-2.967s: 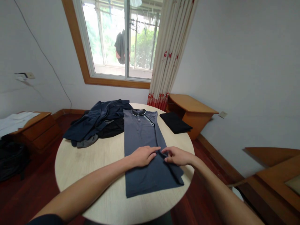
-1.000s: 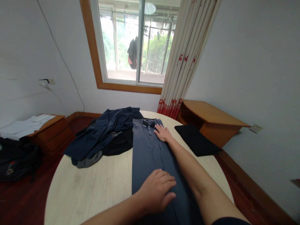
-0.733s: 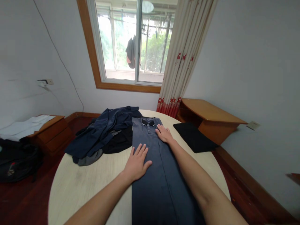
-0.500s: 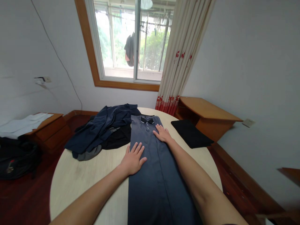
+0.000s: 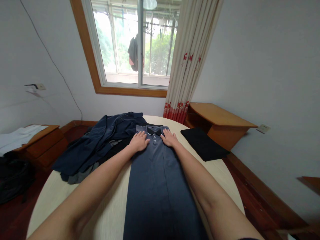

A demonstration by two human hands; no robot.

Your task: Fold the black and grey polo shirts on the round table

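A grey polo shirt, folded into a long narrow strip, lies lengthwise on the round pale wooden table. Its dark collar with buttons points away from me. My left hand rests flat on the shirt's left shoulder beside the collar, fingers stretched out. My right hand lies flat on the right shoulder, fingers also extended. Both forearms reach across the shirt's length. Neither hand holds anything.
A heap of dark navy clothes lies left of the shirt. A folded black garment sits at the table's right edge. Behind stand a wooden side table, a curtain and a window. A low cabinet is at left.
My left hand slid from the shirt's middle up to the left shoulder by the collar. My right hand stayed near the collar. The camera moved in closer over the table.
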